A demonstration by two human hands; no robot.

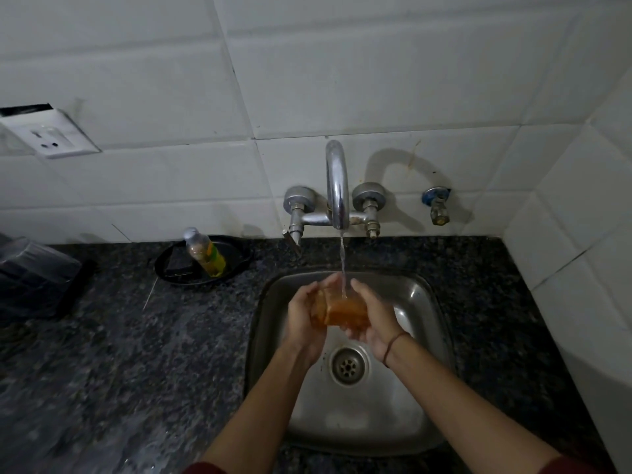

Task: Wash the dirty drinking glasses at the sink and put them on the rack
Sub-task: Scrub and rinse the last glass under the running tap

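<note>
Over the steel sink (424,302) I hold a clear drinking glass (343,311) with orange-brown liquid in it. My left hand (302,318) grips its left side and my right hand (374,316) cups its right side and bottom. A thin stream of water runs from the chrome tap (337,186) straight into the glass. The drain (349,366) lies below my hands. No rack is in view.
A dark granite counter (136,336) surrounds the sink. A black dish (174,266) with a soap bottle (205,251) stands behind left. A dark container (30,278) sits at the far left. A wall socket (48,135) and a small valve (437,203) are on the tiled wall.
</note>
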